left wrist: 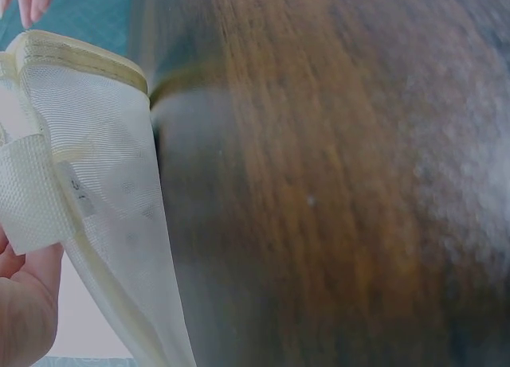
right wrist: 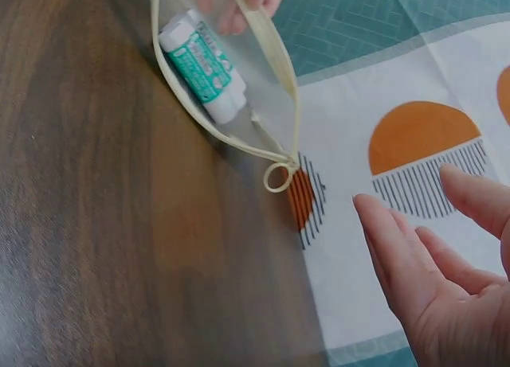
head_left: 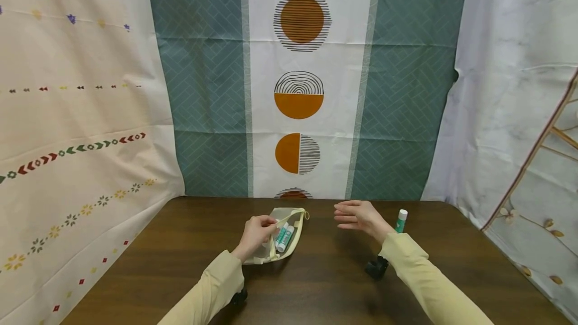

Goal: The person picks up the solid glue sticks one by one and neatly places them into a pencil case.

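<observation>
My left hand (head_left: 257, 234) pinches the upper edge of a pale yellow mesh zipper pouch (head_left: 295, 237), holding its mouth apart. Inside the pouch lie two glue sticks (head_left: 286, 238), white with green labels, side by side; they also show in the right wrist view as glue sticks (right wrist: 203, 68). The zipper's ring pull (right wrist: 279, 177) hangs at the pouch's corner. To the right of the pouch, my right hand (head_left: 361, 217) is in the air with fingers extended and holds nothing. Another glue stick (head_left: 401, 220) stands upright behind the right wrist, partly hidden by the sleeve.
A dark brown wooden table (head_left: 316, 290) lies under everything. Patterned cloth (head_left: 302, 89) hangs along its back edge, with more cloth at the left and right sides. Black wrist devices (head_left: 377, 268) sit under both forearms.
</observation>
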Demonstrator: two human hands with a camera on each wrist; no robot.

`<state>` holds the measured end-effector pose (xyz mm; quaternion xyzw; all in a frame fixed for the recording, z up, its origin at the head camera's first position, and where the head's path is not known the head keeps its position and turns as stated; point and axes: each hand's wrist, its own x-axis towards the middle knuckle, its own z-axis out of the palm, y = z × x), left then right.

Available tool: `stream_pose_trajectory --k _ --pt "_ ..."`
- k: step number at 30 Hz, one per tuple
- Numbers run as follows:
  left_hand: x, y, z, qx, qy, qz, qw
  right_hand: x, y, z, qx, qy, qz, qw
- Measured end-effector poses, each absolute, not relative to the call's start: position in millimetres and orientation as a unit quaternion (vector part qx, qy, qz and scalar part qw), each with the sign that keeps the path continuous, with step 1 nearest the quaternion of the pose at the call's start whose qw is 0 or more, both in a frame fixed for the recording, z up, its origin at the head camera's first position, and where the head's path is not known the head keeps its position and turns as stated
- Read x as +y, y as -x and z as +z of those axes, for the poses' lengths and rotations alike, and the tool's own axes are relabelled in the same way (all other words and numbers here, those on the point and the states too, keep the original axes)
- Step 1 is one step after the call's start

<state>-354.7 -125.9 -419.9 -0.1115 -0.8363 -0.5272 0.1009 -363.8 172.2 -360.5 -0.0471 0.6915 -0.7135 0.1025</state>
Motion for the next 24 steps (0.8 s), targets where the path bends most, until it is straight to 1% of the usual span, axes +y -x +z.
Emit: stream_pose_trajectory --k 7,16,24 --pt "-126 355 -421 -0.836 0.111 -0.526 0.105 180 363 -355 0.69 0.068 -0.712 0.108" --pt "-125 354 -418 -0.836 0.115 -0.528 0.1 190 363 -352 0.686 0.07 -0.717 0.102" --pt "-125 354 -418 -0.837 0.116 -0.526 0.098 201 366 -350 0.693 0.082 -0.712 0.081"
